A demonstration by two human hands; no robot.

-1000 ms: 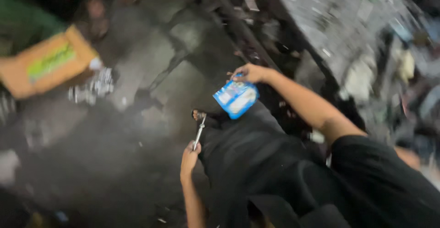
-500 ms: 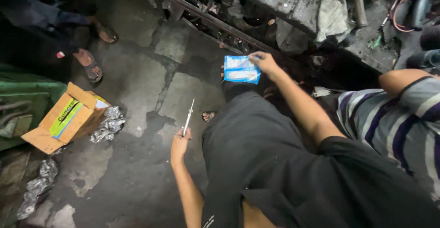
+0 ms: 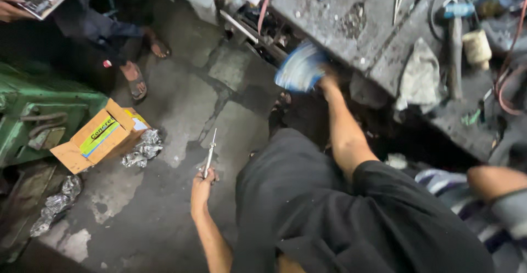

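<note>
Left hand (image 3: 202, 186) grips a slim metal rod (image 3: 209, 153); right hand (image 3: 328, 79) clutches a blurred blue-white packet (image 3: 299, 69) — beside the gritty workbench (image 3: 351, 20).

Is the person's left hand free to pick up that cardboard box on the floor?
Probably not right away: the left hand is closed on a slim metal tool, and the cardboard box sits apart, further left.

**One head-mounted view, looking steeply down**

You see the scene from a single camera on your own head, tilted down past your dark shirt to the cracked concrete floor (image 3: 181, 114). The grimy workbench (image 3: 384, 42) fills the upper right (its far edge cropped). Both forearms reach into frame, close to the lens.
</note>
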